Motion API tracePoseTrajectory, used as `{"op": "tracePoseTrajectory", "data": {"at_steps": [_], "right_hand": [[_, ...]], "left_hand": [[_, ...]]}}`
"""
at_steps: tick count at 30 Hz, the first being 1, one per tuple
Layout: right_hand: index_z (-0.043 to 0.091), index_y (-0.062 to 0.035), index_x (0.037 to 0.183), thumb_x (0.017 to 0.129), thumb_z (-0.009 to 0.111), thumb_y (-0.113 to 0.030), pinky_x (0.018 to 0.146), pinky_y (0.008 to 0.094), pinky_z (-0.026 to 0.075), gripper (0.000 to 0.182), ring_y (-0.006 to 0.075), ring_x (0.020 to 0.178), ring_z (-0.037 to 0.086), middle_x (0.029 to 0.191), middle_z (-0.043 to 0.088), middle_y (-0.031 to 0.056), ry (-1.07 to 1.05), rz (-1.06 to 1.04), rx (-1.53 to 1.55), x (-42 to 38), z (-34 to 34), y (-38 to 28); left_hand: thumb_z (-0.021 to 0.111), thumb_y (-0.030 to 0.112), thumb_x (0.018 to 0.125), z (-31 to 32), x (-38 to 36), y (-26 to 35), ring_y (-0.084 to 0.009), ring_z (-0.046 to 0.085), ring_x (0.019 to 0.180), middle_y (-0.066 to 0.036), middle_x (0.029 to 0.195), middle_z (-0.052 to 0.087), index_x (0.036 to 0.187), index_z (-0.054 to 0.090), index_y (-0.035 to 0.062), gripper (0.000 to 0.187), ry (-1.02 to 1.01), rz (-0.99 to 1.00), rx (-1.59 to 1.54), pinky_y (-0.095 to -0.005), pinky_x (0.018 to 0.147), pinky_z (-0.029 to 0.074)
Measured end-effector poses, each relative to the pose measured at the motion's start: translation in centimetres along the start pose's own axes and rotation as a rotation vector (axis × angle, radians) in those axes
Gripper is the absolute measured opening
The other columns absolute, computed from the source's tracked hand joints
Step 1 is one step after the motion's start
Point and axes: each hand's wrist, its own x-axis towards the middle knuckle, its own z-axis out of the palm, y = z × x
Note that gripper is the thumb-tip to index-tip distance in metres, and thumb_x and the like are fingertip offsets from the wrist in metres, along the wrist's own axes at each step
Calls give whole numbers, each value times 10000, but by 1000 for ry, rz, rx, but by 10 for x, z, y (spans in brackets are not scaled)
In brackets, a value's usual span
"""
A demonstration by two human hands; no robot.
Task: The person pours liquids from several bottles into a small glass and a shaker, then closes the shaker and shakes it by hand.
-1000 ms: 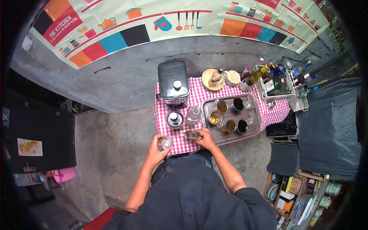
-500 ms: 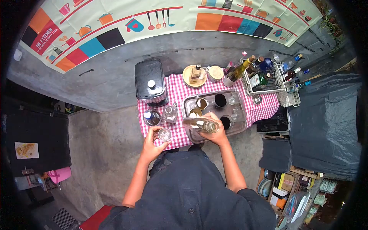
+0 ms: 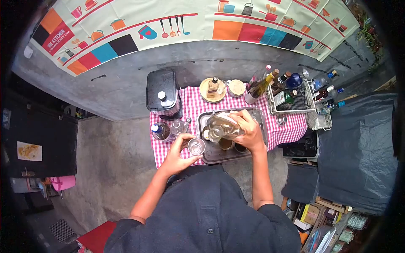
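Note:
My left hand is wrapped round a small clear cup, its open top facing up over the tablecloth's front edge. My right hand grips a clear glass bottle that is tilted, its mouth pointing down and left, close to the cup. Under the bottle lies a brown serving tray, largely covered by the bottle and hand. Cups with dark contents, among them a glass cup, stand on that tray. Left of it are a square glass decanter and a dark bottle with a blue-and-white cap.
A black lidded bin stands at the back left of the checkered tablecloth. Behind the tray are a wooden plate with a small bottle and a lidded jar. A wire basket holds several bottles at right.
The bottle in my right hand has swung round, its mouth now toward the left and lower. My left hand has brought the cup rightward, closer to the bottle.

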Motion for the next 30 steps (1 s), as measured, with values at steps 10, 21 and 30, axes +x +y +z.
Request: {"op": "tracePoseTrajectory", "data": {"at_steps": [10, 21, 30], "right_hand": [[658, -56, 1112, 555, 743, 11, 1007, 455, 446, 567, 326, 1139, 595, 1151, 653, 114, 69, -195, -160, 23, -7, 2], [665, -82, 1093, 582, 649, 45, 1019, 471, 412, 526, 311, 1177, 559, 1157, 638, 88, 139, -285, -283, 44, -2, -12], [671, -89, 1097, 611, 666, 27, 1020, 470, 406, 499, 304, 1180, 562, 1156, 644, 86, 158, -294, -315, 51, 5, -27]], "left_hand": [[813, 63, 730, 12, 16, 18, -152, 584, 1049, -82, 1118, 603, 1194, 508, 25, 557, 2, 132, 23, -315, 934, 471], [805, 64, 732, -8, 21, 16, -161, 562, 1136, -81, 1184, 588, 1247, 506, 16, 597, -28, 137, 81, -321, 1005, 422], [804, 40, 722, -25, 18, 19, -163, 558, 1152, -83, 1202, 579, 1252, 500, 18, 612, -57, 156, 4, -322, 1019, 418]]}}
